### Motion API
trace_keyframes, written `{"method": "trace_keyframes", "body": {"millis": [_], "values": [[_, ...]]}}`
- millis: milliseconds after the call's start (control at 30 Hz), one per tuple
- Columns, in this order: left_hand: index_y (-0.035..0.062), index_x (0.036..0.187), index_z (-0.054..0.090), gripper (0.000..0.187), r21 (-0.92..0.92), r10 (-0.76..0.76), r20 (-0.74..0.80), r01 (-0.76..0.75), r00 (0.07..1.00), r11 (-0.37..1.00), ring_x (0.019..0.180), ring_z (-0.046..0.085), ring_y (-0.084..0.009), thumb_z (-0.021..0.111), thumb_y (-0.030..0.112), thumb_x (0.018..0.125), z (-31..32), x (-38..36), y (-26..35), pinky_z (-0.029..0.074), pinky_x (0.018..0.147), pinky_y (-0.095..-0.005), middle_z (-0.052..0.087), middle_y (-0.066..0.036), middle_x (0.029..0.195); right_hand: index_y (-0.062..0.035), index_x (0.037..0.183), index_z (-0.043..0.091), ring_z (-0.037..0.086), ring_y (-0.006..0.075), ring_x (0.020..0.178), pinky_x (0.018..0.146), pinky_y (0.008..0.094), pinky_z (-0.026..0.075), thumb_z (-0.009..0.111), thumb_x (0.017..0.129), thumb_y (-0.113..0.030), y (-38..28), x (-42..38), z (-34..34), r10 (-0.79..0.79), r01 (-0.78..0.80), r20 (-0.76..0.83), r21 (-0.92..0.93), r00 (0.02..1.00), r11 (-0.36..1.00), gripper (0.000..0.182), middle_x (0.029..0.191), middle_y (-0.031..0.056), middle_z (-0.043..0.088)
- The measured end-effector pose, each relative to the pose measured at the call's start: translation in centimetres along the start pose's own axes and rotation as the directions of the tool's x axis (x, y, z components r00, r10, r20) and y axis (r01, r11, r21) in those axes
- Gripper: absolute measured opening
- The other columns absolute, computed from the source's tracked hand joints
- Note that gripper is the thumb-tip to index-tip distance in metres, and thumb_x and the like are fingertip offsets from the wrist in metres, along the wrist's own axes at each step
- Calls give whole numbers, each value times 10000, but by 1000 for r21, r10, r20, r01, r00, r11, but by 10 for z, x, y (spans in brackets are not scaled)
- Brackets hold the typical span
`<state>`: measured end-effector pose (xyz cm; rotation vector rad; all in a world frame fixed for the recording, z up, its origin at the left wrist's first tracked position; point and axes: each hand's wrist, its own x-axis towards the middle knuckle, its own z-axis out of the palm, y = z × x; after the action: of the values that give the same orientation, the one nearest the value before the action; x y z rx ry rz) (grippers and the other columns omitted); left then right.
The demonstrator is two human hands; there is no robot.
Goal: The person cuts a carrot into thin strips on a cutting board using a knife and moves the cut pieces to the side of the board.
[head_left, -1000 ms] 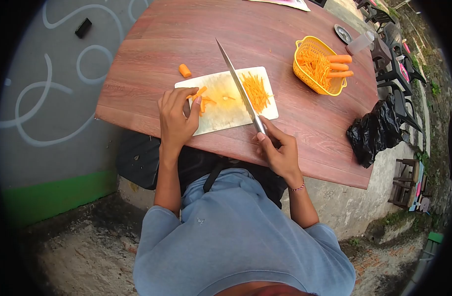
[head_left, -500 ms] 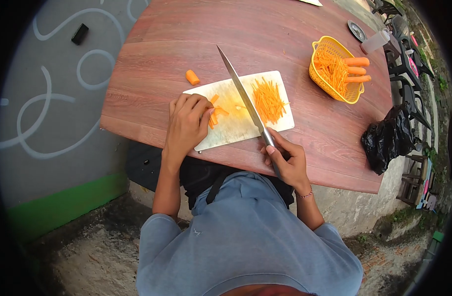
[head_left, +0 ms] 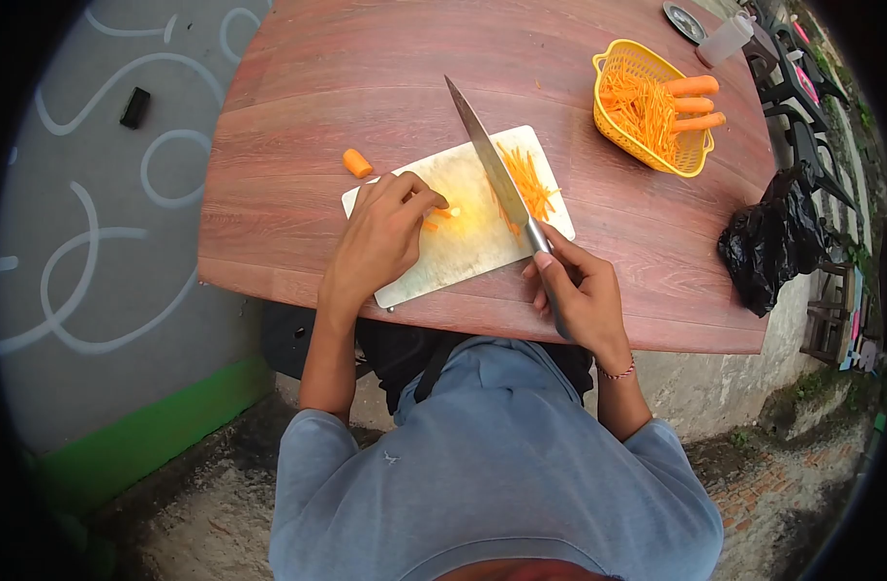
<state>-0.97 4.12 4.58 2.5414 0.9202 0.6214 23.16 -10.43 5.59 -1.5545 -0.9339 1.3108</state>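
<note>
My right hand (head_left: 581, 290) is wrapped round the handle of a large kitchen knife (head_left: 496, 160). Its blade slants across the cutting board (head_left: 477, 250), partly covering a pile of carrot strips (head_left: 530, 179) on the board's right side. My left hand (head_left: 385, 230) rests over the board's left part, fingers curled and fingertips on a few carrot slices (head_left: 441, 213). How much carrot lies beneath that hand is hidden. A short carrot piece (head_left: 357, 163) lies on the table just beyond the board's left end.
On the wooden table (head_left: 385, 68), a yellow basket (head_left: 644, 155) holds shredded carrot and several whole carrots (head_left: 695, 105). Behind it are a metal ashtray-like dish (head_left: 684, 21) and a plastic bottle (head_left: 726, 41). A black plastic bag (head_left: 774, 247) hangs at the right edge.
My left fingers have shifted right and curled over the carrot slices, which now sit closer together. The knife has moved right, onto the edge of the strip pile. The whole view has shifted slightly.
</note>
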Motion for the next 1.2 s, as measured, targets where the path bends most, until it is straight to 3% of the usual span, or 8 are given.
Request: {"method": "trace_keyframes", "body": {"millis": [133, 200, 333, 400, 500, 633, 700, 1200], "values": [[41, 1059, 737, 152, -21, 40, 26, -40, 999, 999, 1061, 628, -298, 711, 7, 913, 12, 11, -2, 453, 950, -437, 673, -92, 1040, -7, 1536, 570, 621, 74, 661, 612, 254, 528, 622, 1081, -115, -1, -2, 0, -45, 45, -2, -10, 999, 999, 471, 919, 59, 736], [57, 1059, 752, 132, -22, 29, -124, -32, 992, 999, 1046, 631, -285, 740, 90, 931, 17, 12, -1, 439, 968, -435, 688, -92, 1028, -7, 1539, 566, 618, 78, 663, 605, 248, 519, 609, 1084, -110, 0, -3, 1, -58, 59, 16, -17, 998, 998, 469, 929, 55, 733], [65, 1056, 764, 157, -21, -82, -214, 80, 973, 997, 1050, 631, -272, 771, 145, 921, 19, -2, 8, 425, 978, -434, 699, -81, 1022, 9, 1502, 603, 612, 59, 685, 623, 258, 529, 671, 1054, -101, 3, -5, 6, -54, 55, 30, -14, 998, 998, 466, 845, 35, 704], [80, 1038, 777, 166, 128, -89, -240, 123, 967, 984, 1050, 652, -269, 813, 150, 892, 24, -15, 19, 422, 982, -427, 731, -41, 1057, 11, 1490, 614, 606, 57, 684, 622, 259, 523, 679, 1048, -98, 6, -4, 8, -42, 43, 38, -33, 998, 999, 460, 812, 25, 689], [92, 1024, 794, 176, 170, -81, -283, 133, 956, 976, 1071, 659, -246, 836, 187, 881, 32, -19, 27, 408, 1006, -433, 756, -20, 1097, 13, 1475, 628, 589, 53, 675, 617, 264, 507, 693, 1038, -102, 10, -2, 9, -40, 45, 61, -86, 997, 995, 456, 749, 16, 655], [92, 1032, 804, 209, 152, -77, -306, 129, 949, 980, 1083, 662, -238, 858, 204, 863, 40, -19, 23, 399, 1026, -432, 773, -2, 1119, 22, 1461, 635, 554, 53, 662, 607, 265, 479, 701, 1029, -104, 10, 3, 11, -72, 81, 67, -148, 995, 986, 455, 717, 23, 628], [84, 1018, 812, 206, 97, -72, -320, 108, 945, 989, 1072, 648, -230, 843, 229, 875, 44, -18, 21, 376, 1036, -473, 777, 7, 1118, 27, 1456, 636, 540, 53, 659, 606, 266, 471, 702, 1027, -105, 10, 4, 11, -79, 91, 76, -176, 994, 980, 453, 713, 27, 619], [126, 964, 855, 149, 81, -71, -347, 105, 935, 991, 1016, 655, -212, 865, 223, 850, 48, -13, 16, 405, 1007, -444, 784, 39, 1062, 53, 1439, 636, 521, 51, 657, 599, 266, 464, 696, 1026, -97, 2, 6, 27, -61, 63, 33, -96, 998, 993, 443, 701, 38, 601]]}}
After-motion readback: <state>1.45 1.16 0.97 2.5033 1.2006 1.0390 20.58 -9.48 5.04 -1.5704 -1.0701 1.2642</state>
